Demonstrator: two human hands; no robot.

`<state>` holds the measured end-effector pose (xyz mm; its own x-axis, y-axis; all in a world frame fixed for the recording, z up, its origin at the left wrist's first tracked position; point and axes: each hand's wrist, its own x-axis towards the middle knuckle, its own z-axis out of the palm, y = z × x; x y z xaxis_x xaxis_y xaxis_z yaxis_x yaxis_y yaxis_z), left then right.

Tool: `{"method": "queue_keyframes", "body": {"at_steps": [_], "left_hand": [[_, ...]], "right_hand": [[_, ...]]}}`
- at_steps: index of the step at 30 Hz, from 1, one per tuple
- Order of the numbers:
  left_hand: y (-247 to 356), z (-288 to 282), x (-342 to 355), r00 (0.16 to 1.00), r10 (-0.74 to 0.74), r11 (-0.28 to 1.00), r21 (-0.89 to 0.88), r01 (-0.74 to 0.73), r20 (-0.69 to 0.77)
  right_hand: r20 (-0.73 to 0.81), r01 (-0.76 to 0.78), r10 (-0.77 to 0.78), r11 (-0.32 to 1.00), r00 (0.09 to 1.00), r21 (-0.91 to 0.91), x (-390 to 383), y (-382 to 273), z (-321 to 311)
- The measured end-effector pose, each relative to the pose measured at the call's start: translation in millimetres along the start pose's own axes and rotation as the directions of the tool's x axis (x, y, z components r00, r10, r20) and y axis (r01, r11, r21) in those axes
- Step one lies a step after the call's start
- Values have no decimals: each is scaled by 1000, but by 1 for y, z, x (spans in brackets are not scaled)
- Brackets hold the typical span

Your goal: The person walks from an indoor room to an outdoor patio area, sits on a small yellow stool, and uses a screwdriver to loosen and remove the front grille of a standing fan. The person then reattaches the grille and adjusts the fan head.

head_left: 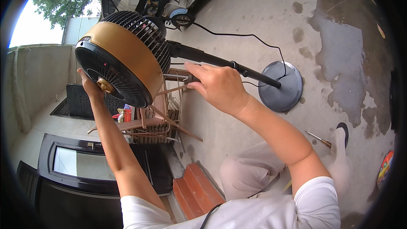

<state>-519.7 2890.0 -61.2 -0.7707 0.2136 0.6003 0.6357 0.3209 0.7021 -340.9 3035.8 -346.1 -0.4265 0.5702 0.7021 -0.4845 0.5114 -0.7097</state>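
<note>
A pedestal fan [123,55] with a gold band and black grilles fills the upper left, its head tilted on a black pole. Its round grey base [282,95] rests on the concrete. My left hand [89,85] is closed against the lower front edge of the fan head, with some fingers hidden by it. Between the thumb and fingers of my right hand [224,87] is a screwdriver [174,76]. Its metal shaft points left and its tip meets the gold band near the rear grille. Most of its dark handle is covered by my hand.
Another screwdriver [319,139] lies on the floor beside my foot. A black cord [250,35] runs from behind the fan to its base. Below the fan stands a brown metal rack [154,121]. Red steps [197,191] are at lower centre; a wet patch [341,55] spreads at right.
</note>
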Motion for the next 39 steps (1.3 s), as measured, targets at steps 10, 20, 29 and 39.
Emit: {"method": "queue_keyframes", "body": {"at_steps": [10,20,29,39], "left_hand": [[-1,2,0,999,-21,997,-69,24,47],[-3,-4,4,998,1,999,-54,3,59],[3,7,-4,999,-38,999,-23,38,-33],[5,8,-7,999,-27,1000,13,28,-31]], "right_hand": [[495,-355,67,780,866,515,5,15,-14],[-144,235,-298,911,944,-340,-9,10,3],[366,-446,255,550,895,706,-8,13,-1],[-34,108,-107,993,994,54,-6,7,-2]]}}
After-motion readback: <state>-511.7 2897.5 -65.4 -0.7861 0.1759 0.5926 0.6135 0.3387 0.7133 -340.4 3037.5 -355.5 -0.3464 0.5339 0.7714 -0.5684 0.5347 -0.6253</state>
